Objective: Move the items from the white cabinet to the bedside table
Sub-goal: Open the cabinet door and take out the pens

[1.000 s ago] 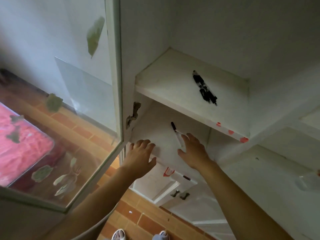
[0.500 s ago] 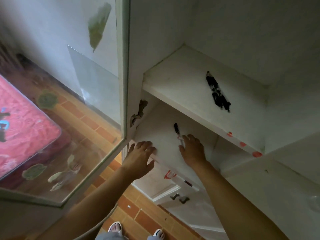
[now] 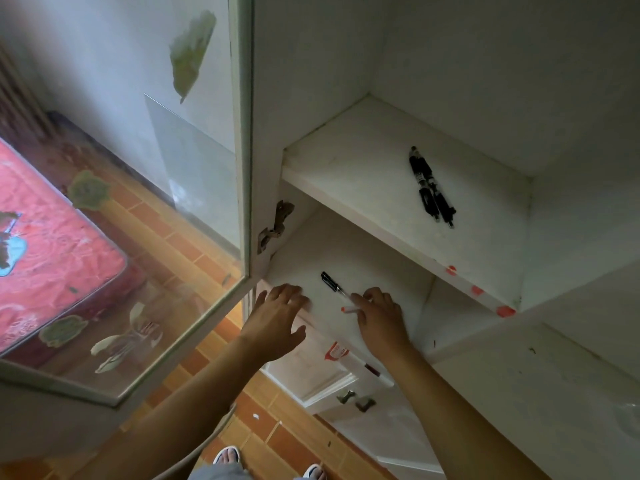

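Note:
The white cabinet [image 3: 467, 268] stands with its door swung out. On its upper shelf lie a few black pens [image 3: 431, 187] side by side. A clear pen with a black cap [image 3: 330, 283] rests on the lower shelf, its near end under my right fingertips. My right hand [image 3: 379, 318] is curled on that shelf, and a white pen with a red tip [image 3: 348, 309] sticks out to the left from between its thumb and index finger. My left hand [image 3: 277, 320] lies flat with spread fingers on the shelf's front edge, holding nothing.
The glass door [image 3: 207, 220] with leaf stickers hangs to the left, on a metal hinge [image 3: 275, 226]. Through the glass I see a pink mattress [image 3: 52, 244] on the tiled floor. Below the shelf are closed lower doors with metal handles [image 3: 356, 400]. My slippered feet [image 3: 227, 455] stand below.
My right hand has curled over the near end of the pens, and a red-tipped pen now pokes out from its fingers. My left hand has barely moved. My view shifted slightly.

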`<state>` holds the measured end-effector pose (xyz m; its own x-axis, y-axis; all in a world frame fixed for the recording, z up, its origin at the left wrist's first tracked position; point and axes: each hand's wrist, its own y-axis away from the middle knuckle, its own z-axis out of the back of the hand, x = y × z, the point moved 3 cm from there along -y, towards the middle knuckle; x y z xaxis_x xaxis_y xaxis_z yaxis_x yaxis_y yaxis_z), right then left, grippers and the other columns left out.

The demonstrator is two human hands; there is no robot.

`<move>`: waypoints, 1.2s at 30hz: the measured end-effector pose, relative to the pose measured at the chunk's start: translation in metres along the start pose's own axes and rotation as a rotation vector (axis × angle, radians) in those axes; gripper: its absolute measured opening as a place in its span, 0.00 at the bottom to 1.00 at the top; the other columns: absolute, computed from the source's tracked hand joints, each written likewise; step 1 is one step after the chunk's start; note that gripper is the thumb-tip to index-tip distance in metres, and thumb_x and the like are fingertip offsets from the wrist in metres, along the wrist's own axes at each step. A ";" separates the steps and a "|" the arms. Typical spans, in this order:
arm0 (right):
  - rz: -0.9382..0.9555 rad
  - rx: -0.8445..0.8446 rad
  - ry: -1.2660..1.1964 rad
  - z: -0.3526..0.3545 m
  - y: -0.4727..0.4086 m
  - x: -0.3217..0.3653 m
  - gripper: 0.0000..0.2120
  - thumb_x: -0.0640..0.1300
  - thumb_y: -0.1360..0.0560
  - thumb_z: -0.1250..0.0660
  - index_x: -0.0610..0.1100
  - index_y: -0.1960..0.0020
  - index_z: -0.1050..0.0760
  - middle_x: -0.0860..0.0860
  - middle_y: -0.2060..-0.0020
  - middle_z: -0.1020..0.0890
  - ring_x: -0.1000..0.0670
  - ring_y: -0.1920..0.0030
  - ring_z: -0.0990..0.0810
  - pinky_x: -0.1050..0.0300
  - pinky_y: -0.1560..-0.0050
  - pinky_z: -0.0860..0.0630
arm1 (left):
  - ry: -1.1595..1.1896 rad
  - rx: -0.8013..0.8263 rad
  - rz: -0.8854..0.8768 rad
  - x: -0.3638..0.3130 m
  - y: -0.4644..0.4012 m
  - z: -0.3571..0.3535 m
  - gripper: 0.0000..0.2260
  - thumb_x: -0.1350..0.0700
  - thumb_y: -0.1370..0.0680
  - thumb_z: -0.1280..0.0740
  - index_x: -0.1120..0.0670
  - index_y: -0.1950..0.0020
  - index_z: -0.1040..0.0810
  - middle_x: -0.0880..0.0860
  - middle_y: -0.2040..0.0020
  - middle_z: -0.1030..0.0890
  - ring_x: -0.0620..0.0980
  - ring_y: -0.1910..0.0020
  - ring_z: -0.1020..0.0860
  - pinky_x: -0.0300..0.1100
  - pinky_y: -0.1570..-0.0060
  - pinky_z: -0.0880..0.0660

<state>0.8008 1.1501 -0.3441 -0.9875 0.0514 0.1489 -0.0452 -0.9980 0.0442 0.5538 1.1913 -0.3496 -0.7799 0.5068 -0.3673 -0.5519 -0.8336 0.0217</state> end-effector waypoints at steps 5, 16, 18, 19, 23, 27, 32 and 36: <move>-0.021 0.043 0.000 0.006 0.006 -0.006 0.20 0.49 0.17 0.36 0.52 0.26 0.29 0.51 0.31 0.29 0.49 0.32 0.29 0.50 0.30 0.32 | -0.009 -0.009 0.012 0.000 -0.001 -0.003 0.27 0.40 0.23 0.34 0.44 0.25 0.32 0.49 0.21 0.34 0.53 0.21 0.39 0.59 0.24 0.38; -0.036 -0.022 0.027 0.018 0.000 -0.002 0.08 0.51 0.19 0.36 0.48 0.45 0.22 0.53 0.49 0.23 0.53 0.51 0.25 0.53 0.43 0.26 | -0.025 -0.002 0.036 -0.002 -0.004 -0.003 0.29 0.39 0.23 0.35 0.46 0.24 0.32 0.50 0.23 0.32 0.54 0.22 0.37 0.60 0.25 0.37; -0.027 -0.052 0.016 0.023 -0.005 0.001 0.08 0.50 0.18 0.37 0.48 0.45 0.23 0.53 0.48 0.22 0.52 0.52 0.24 0.53 0.45 0.26 | -0.032 0.002 0.032 -0.001 -0.005 -0.002 0.30 0.38 0.24 0.35 0.46 0.24 0.32 0.50 0.23 0.31 0.54 0.23 0.36 0.60 0.26 0.35; -0.024 -0.058 0.011 0.025 -0.009 0.002 0.08 0.49 0.18 0.37 0.48 0.44 0.23 0.52 0.48 0.22 0.51 0.52 0.23 0.53 0.46 0.27 | -0.038 0.005 0.030 -0.001 -0.006 -0.002 0.30 0.38 0.24 0.35 0.47 0.24 0.31 0.50 0.24 0.30 0.54 0.23 0.35 0.59 0.26 0.34; -0.048 -0.025 -0.064 0.027 -0.026 0.006 0.09 0.49 0.17 0.36 0.46 0.41 0.22 0.50 0.44 0.22 0.48 0.49 0.21 0.51 0.45 0.26 | -0.041 -0.001 0.027 -0.002 -0.007 0.001 0.30 0.38 0.25 0.34 0.47 0.25 0.31 0.50 0.26 0.29 0.54 0.26 0.33 0.58 0.27 0.33; -0.061 0.061 -0.161 0.021 -0.029 0.010 0.18 0.56 0.18 0.35 0.47 0.33 0.24 0.50 0.40 0.24 0.47 0.41 0.24 0.49 0.41 0.25 | -0.038 0.004 0.029 -0.001 -0.006 0.000 0.31 0.38 0.25 0.34 0.48 0.24 0.31 0.50 0.25 0.29 0.54 0.24 0.34 0.59 0.27 0.33; -0.071 0.052 -0.093 0.009 -0.013 0.002 0.19 0.53 0.19 0.34 0.48 0.30 0.26 0.50 0.37 0.26 0.48 0.39 0.27 0.51 0.39 0.26 | -0.056 -0.012 0.021 -0.003 -0.010 0.002 0.30 0.38 0.23 0.36 0.48 0.23 0.32 0.51 0.25 0.29 0.55 0.26 0.32 0.58 0.27 0.34; -0.014 0.023 -0.164 0.004 -0.001 0.005 0.15 0.46 0.17 0.35 0.48 0.32 0.24 0.51 0.41 0.25 0.51 0.42 0.27 0.54 0.40 0.24 | -0.052 -0.049 -0.024 -0.011 -0.017 0.009 0.30 0.39 0.23 0.35 0.48 0.24 0.34 0.52 0.29 0.28 0.56 0.32 0.28 0.54 0.30 0.31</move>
<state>0.7961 1.1516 -0.3399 -0.9489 0.0728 0.3070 -0.0539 -0.9961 0.0695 0.5692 1.2014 -0.3377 -0.7813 0.5368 -0.3185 -0.5570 -0.8299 -0.0324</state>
